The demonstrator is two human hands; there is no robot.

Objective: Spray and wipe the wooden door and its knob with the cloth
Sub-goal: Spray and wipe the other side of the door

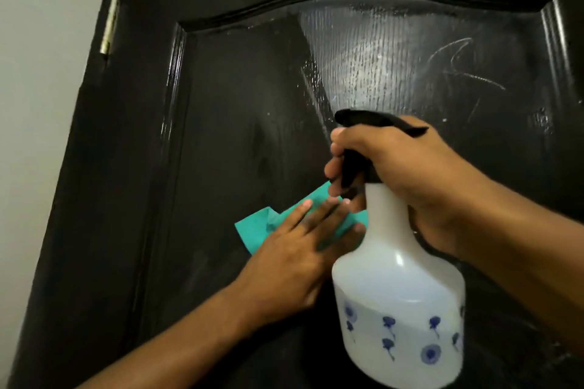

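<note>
A glossy black wooden door (pixel 240 123) with a raised arched panel fills the view. My right hand (pixel 401 174) grips the neck and black trigger of a white spray bottle (pixel 398 294) with blue flower prints. A cone of mist (pixel 357 50) fans from the nozzle up onto the upper panel, which is wet with droplets. My left hand (pixel 300 249) presses a teal cloth (pixel 268 224) flat against the panel with straight fingers, just left of the bottle. The knob is out of view.
A brass hinge (pixel 110 22) sits on the door's left edge beside a pale wall (pixel 41 73). Light scratch marks (pixel 461 66) show on the panel's upper right.
</note>
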